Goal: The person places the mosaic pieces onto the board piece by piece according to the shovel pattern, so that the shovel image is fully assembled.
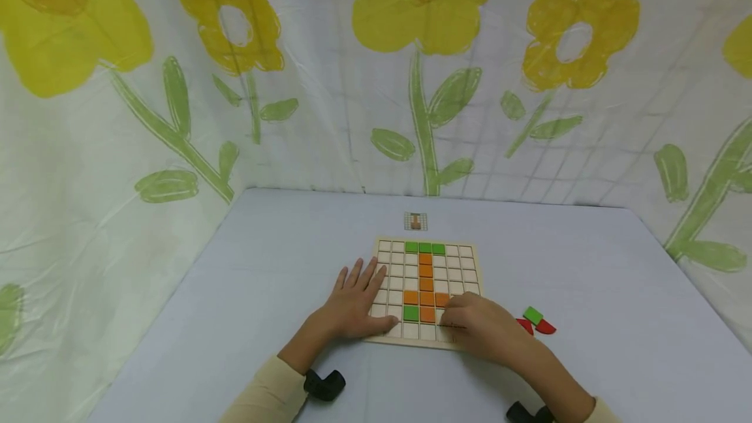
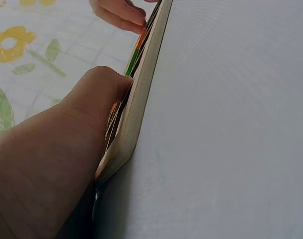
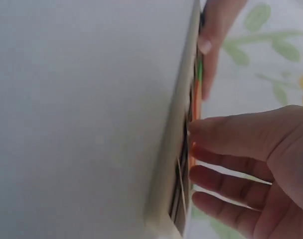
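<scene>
A light wooden grid board lies on the table with green tiles in a short row near its far edge. Orange tiles run down its middle columns, with a green tile beside them on the left. My left hand rests spread over the board's left side, thumb on the near squares. At the right part of the grid, my right hand has bent fingers down at the squares beside the orange tiles. Its thumb and fingertips meet the board's surface; I cannot tell whether they pinch a tile.
Right of the board, a loose green square and red curved pieces lie by my right wrist. A small printed grid card sits beyond the board. A flower-printed curtain hangs behind the white table.
</scene>
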A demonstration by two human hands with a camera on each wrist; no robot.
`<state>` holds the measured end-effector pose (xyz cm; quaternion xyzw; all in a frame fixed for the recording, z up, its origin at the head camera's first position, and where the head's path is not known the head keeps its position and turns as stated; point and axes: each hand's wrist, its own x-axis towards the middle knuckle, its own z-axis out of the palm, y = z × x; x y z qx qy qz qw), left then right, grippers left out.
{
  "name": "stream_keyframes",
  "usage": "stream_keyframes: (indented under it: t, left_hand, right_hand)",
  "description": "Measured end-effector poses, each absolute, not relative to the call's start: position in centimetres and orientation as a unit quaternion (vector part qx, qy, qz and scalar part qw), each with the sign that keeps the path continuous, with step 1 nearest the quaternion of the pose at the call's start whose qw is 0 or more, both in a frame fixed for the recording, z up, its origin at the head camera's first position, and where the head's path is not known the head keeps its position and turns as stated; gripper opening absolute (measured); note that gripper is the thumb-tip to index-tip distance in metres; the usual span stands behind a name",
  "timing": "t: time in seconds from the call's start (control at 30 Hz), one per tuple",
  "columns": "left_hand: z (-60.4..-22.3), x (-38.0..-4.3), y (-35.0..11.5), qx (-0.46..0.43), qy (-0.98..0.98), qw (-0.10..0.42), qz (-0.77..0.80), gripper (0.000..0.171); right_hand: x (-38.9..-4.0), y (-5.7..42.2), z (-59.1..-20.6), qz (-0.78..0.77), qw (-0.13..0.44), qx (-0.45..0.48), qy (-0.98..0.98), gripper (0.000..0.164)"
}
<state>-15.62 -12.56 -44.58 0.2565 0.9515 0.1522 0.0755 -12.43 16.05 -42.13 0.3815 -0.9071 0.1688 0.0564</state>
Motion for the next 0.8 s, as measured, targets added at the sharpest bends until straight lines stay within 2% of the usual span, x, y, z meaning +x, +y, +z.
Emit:
stream_keyframes:
  t: [0.1, 0.3, 0.4, 0.53, 0.8]
  left_hand:
    - [-44.6, -15.6, -12.6, 0.255, 0.951, 0.077, 0.154, 0.098]
    - [-44.8, -15.8, -12.6, 0.256, 0.950, 0.075, 0.159, 0.098]
    - [-45.0, -15.8, -12.5, 0.252, 0.952, 0.076, 0.156, 0.098]
    - [-45.1, -15.8, -12.5, 0.249, 0.954, 0.077, 0.151, 0.099]
    - [-45.0, -15.8, -12.6, 0.252, 0.952, 0.078, 0.154, 0.098]
  right_hand:
    - [-12.7, 17.7, -41.4, 0.167, 0.047, 0.358, -0.918, 0.020]
    - [-12.7, 20.6, -39.8, 0.152, -0.083, 0.258, -0.950, 0.023]
    - [-12.6, 21.4, -39.8, 0.138, -0.118, 0.225, -0.957, 0.030]
    - [-12.6, 21.8, -40.1, 0.117, -0.113, 0.217, -0.962, 0.035]
    - [-12.9, 21.8, -40.5, 0.117, -0.088, 0.221, -0.964, 0.032]
